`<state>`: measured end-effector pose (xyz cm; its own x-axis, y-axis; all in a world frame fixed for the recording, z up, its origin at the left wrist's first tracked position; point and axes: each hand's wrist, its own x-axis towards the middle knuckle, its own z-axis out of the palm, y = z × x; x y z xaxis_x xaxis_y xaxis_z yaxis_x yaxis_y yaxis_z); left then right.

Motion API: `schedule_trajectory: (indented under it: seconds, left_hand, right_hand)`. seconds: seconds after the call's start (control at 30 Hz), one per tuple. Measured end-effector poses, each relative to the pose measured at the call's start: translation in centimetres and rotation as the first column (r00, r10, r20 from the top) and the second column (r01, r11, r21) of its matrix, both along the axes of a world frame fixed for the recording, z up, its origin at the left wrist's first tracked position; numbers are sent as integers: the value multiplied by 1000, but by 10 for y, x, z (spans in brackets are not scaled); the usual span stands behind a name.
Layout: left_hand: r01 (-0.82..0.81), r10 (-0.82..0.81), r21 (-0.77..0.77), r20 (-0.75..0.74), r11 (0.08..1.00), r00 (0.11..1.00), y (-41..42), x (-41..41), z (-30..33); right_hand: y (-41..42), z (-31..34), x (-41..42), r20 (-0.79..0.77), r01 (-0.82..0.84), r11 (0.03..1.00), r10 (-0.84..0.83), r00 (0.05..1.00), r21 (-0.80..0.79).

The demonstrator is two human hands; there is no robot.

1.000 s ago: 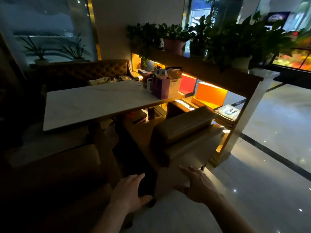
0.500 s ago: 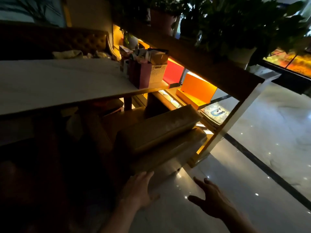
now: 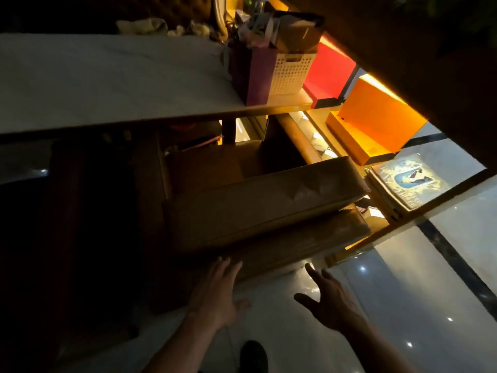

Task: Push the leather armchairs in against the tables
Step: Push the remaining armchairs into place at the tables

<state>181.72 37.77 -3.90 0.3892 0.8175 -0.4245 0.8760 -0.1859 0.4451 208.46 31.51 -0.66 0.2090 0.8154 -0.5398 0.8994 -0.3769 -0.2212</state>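
Observation:
A brown leather armchair (image 3: 263,208) stands with its seat under the near edge of a white marble table (image 3: 107,79); its padded backrest faces me. My left hand (image 3: 217,294) is flat, fingers spread, fingertips touching the lower back of the armchair. My right hand (image 3: 328,300) hovers with fingers spread just short of the chair's back, to the right, holding nothing. A second, darker armchair (image 3: 80,211) sits in shadow on the left, hard to make out.
A purple bag (image 3: 252,74) and a white perforated basket (image 3: 290,74) stand on the table's right end. To the right runs a lit shelf unit with a red box (image 3: 330,74), an orange box (image 3: 373,122) and a book (image 3: 408,181). Glossy floor (image 3: 403,305) lies at right; my shoe (image 3: 252,356) shows below.
The view has tilted down and moved closer to the armchair. Both hands stay spread at the chair's back; the chair sits further under the table than a second ago.

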Motion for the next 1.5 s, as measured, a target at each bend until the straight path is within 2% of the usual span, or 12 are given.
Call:
schedule_trajectory:
  seconds: [0.17,0.3,0.43,0.53,0.97,1.17,1.3,1.5]
  left_hand:
    - [-163,171,86,-90,983,981,17,33,-36]
    - [-211,246,248,-120,946,962,11,43,-57]
    - [-228,291,350,-137,908,947,9,40,-67]
    - [-235,295,337,-139,912,945,14,36,-69]
    - [-285,353,399,-107,871,929,-10,12,-80]
    - [-283,347,405,-91,870,934,-56,-22,-83]
    - [-290,332,328,-79,899,940,-97,-37,-77]
    - [-241,282,328,-83,913,956,-139,-53,-73]
  right_hand:
    - [76,-51,59,64,-166,978,159,985,128]
    - [106,-81,87,139,-287,952,272,952,110]
    - [102,-98,76,143,-269,944,244,959,190]
    - [104,-100,70,134,-245,944,220,966,220]
    - [88,-93,34,278,-331,934,285,917,134]
    - [37,-101,6,164,-296,915,259,952,275]
    - [-1,-103,-7,135,-289,922,262,956,257]
    - [-38,-106,-17,164,-298,925,264,951,236]
